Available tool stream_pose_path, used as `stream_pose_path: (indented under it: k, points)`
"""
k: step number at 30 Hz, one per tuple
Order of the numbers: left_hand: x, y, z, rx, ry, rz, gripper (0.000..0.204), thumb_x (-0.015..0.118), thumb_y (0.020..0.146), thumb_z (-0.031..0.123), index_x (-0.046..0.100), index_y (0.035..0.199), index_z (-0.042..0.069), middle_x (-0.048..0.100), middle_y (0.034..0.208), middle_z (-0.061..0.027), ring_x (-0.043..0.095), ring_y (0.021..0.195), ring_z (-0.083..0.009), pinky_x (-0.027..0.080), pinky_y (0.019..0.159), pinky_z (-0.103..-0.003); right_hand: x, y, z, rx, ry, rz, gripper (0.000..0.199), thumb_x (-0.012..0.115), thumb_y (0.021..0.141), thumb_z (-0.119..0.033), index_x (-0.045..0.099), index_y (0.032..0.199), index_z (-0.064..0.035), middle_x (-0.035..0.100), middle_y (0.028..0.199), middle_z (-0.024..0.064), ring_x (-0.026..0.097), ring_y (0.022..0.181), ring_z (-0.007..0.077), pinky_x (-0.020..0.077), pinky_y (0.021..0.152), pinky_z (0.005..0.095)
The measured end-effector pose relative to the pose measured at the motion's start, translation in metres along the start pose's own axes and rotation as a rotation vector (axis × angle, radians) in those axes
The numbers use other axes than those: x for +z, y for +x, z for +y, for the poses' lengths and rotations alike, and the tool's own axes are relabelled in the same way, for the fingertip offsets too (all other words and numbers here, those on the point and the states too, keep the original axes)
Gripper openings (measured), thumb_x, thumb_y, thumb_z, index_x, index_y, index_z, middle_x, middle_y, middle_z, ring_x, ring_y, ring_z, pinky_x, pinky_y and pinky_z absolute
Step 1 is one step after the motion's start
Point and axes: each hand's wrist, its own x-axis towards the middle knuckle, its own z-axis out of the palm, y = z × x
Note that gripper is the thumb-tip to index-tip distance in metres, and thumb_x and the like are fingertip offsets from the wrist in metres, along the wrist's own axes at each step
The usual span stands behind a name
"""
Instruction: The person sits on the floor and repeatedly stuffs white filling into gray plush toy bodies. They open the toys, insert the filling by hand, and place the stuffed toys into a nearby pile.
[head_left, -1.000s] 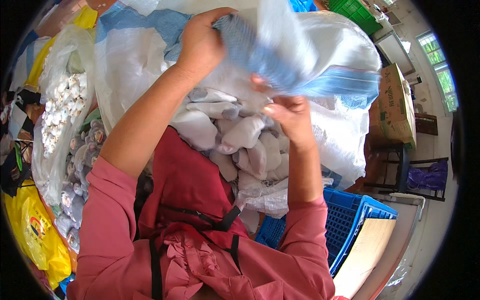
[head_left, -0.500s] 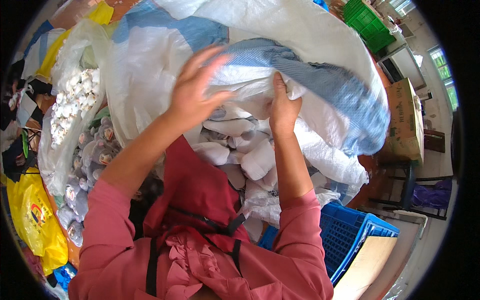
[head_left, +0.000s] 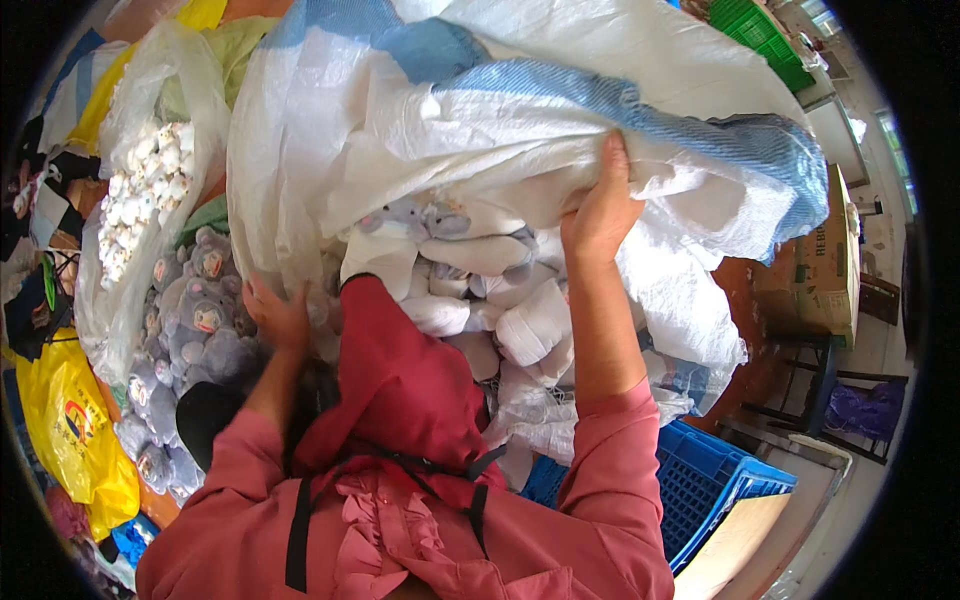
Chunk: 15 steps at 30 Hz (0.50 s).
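Blue plastic crate [head_left: 700,490] sits nearest us, below the big white woven sack with blue stripes [head_left: 520,130]. Our left hand [head_left: 278,315] presses half-curled at the sack's lower left edge, beside grey plush toys [head_left: 195,320]. Our right hand [head_left: 600,205] grips the sack's rim, lifted above white-wrapped plush bundles [head_left: 490,290]. We judge we're opening it; next comes reaching inside.

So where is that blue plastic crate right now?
In the head view the blue plastic crate sits low on the person's right, just beyond the right elbow, below the big white woven sack and beside a wooden board.
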Motion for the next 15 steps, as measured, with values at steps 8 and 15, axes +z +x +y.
stream_pose_path:
  k: [8, 15]
  points:
    - [0.032, 0.078, 0.031, -0.221, -0.295, -0.447, 0.054, 0.066, 0.087, 0.039, 0.059, 0.122, -0.001, 0.068, 0.106, -0.0254, 0.062, 0.105, -0.0434, 0.048, 0.089, -0.048, 0.017, 0.016, 0.017, -0.046, 0.019, 0.096, 0.033, 0.069, 0.09, -0.015, 0.061, 0.118, 0.0013, 0.061, 0.111, 0.0052, 0.056, 0.091, 0.0136, 0.0481, 0.072, 0.0284]
    - [0.0, 0.147, 0.119, 0.033, -0.588, -0.104, 0.031, 0.062, 0.089, 0.03, 0.067, 0.103, 0.002, 0.067, 0.093, -0.0248, 0.061, 0.091, -0.0453, 0.046, 0.079, -0.048, 0.02, 0.055, 0.018, -0.074, -0.017, 0.093, 0.044, 0.07, 0.09, -0.027, 0.061, 0.123, 0.0012, 0.063, 0.117, 0.0096, 0.062, 0.102, 0.0232, 0.0524, 0.088, 0.0369]
